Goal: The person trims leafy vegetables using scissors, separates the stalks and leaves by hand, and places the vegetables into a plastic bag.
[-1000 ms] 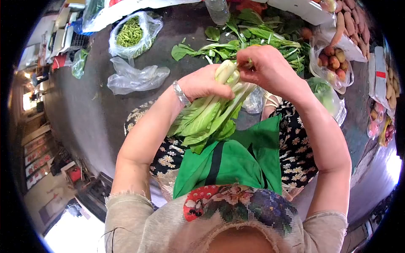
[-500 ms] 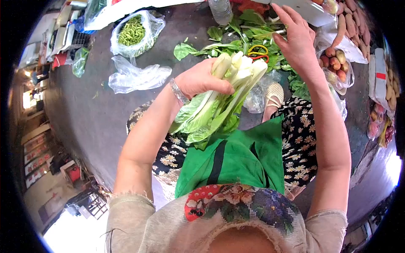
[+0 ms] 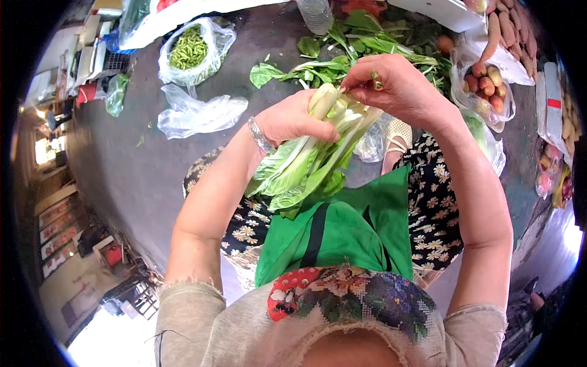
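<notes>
My left hand [image 3: 299,119] is wrapped round a bunch of leafy greens with thick white stalks [image 3: 312,159], held at a slant above my lap. The cut stalk ends point away from me and the leaves hang towards my green apron [image 3: 342,238]. At the stalk ends, my right hand [image 3: 397,88] is closed in a pinch, its fingertips against the pale stalks. A small green bit shows between its fingers; what exactly they grip is hidden. Beyond both hands lies a heap of loose green leaves and stems [image 3: 367,43] on the ground.
Ahead on the left is an open bag of small green peppers [image 3: 188,52], with a crumpled clear bag [image 3: 199,113] nearer. A clear bottle [image 3: 315,15] stands at the back. To the right are a bag of round reddish produce [image 3: 487,85] and sweet potatoes [image 3: 510,30].
My right hand has come down and left from above the loose leaves to the stalk ends, its fingers closing. It now covers the yellow-and-red scissor handles. My left hand keeps its hold.
</notes>
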Motion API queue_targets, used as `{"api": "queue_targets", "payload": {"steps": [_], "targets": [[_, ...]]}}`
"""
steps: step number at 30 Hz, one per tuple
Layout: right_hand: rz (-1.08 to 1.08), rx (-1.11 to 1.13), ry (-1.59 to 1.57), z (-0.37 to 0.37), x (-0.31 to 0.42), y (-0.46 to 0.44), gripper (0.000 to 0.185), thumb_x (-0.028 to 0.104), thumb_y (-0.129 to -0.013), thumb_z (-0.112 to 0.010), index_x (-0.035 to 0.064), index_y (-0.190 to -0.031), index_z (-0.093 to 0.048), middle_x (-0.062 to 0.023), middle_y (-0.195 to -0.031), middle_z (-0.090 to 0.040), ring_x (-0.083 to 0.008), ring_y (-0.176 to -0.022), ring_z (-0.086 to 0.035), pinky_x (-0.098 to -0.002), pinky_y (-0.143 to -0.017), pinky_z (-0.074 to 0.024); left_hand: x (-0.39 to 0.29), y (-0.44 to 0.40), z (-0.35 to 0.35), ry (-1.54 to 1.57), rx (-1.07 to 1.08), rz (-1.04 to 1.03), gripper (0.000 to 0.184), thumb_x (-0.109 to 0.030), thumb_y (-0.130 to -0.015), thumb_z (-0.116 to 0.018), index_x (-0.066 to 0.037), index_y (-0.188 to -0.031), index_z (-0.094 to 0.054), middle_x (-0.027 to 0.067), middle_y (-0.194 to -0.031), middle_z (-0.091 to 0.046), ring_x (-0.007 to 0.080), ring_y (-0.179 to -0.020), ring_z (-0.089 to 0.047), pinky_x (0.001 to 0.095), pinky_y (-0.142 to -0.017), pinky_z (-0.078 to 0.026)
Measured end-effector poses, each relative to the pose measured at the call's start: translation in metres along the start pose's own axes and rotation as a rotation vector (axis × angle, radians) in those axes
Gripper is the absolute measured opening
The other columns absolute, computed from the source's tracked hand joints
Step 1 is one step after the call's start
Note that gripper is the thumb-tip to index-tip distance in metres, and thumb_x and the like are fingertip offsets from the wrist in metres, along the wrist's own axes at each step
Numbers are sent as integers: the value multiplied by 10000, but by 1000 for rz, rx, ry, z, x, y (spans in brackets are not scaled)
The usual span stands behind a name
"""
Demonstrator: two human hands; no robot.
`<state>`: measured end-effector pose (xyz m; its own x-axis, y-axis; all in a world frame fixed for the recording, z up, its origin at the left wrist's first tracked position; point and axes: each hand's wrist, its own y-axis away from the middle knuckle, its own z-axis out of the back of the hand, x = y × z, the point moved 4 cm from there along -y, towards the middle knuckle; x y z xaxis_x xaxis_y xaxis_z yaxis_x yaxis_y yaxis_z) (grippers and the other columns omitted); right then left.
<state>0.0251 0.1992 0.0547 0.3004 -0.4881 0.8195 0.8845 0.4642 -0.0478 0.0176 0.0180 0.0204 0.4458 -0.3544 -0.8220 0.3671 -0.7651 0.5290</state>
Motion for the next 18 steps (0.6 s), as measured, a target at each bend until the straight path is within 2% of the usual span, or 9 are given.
{"api": "queue_targets", "payload": {"steps": [4, 7, 9, 10, 11, 13, 15, 17, 18], "targets": [[-51, 6, 84, -3, 1, 1, 125, 72, -803, -662, 17, -916, -658, -122, -785, -632, -257, -755, -631, -343, -691, -488, 0, 0, -2, 7, 10, 48, 618, -107, -670, -787, -40, -1241, -559, 17, -1091, -642, 118, -985, -590, 288, -904, -462], [31, -45, 274, -4, 2, 1, 122, 110, -807, -641, 22, -891, -643, -131, -803, -646, -267, -757, -646, -342, -678, -491, 1, -3, -1, 33, -28, 20, 630, -106, -675, -783, -41, -1257, -548, 23, -1105, -640, 121, -1001, -590, 294, -914, -462], [-46, -251, 460, 10, -5, 0, 133, 127, -803, -627, 24, -888, -625, -133, -805, -650, -263, -770, -654, -330, -688, -496, 3, -4, 1, 18, -25, 6, 637, -102, -677, -781, -40, -1264, -542, 26, -1106, -641, 126, -1003, -593, 296, -915, -464], [-98, -253, 290, 15, -10, -1, 162, 120, -818, -644, 20, -945, -633, -123, -826, -646, -253, -783, -644, -318, -711, -497, 3, -4, 1, 1, -21, -8, 643, -99, -679, -780, -38, -1271, -536, 30, -1108, -641, 131, -1005, -596, 298, -916, -466], [-98, -254, 291, 14, -9, 0, 162, 120, -818, -644, 20, -945, -633, -123, -826, -646, -253, -783, -644, -318, -711, -497, 2, -4, 0, 0, -20, -9, 643, -99, -679, -780, -38, -1271, -536, 30, -1108, -641, 131, -1005, -596, 298, -916, -466], [9, -263, -215, 11, 4, 2, 180, 145, -806, -645, 37, -949, -664, -149, -870, -667, -323, -823, -650, -396, -703, -517, -3, -2, -5, 114, 20, -32, 651, -89, -680, -778, -35, -1279, -529, 33, -1113, -640, 138, -1009, -598, 301, -920, -464], [3, -219, -228, 5, -1, 1, 191, 132, -791, -661, 40, -958, -670, -137, -861, -656, -308, -813, -647, -373, -701, -518, -3, -1, -6, 120, 29, -20, 652, -88, -680, -778, -34, -1279, -528, 32, -1113, -639, 140, -1017, -594, 302, -928, -459], [140, -123, 45, -1, 5, -2, 113, 88, -840, -672, 9, -919, -657, -100, -830, -604, -235, -759, -607, -325, -682, -488, -2, -2, -5, 124, 41, -12, 652, -86, -679, -778, -34, -1279, -527, 32, -1113, -637, 141, -1025, -590, 303, -935, -455], [147, -112, 54, -3, 7, -3, 108, 92, -831, -676, 14, -902, -653, -95, -806, -596, -251, -749, -603, -350, -660, -486, 2, -3, -3, 66, 22, -19, 649, -88, -682, -775, -34, -1279, -525, 33, -1111, -636, 139, -1025, -588, 299, -932, -455]]}}
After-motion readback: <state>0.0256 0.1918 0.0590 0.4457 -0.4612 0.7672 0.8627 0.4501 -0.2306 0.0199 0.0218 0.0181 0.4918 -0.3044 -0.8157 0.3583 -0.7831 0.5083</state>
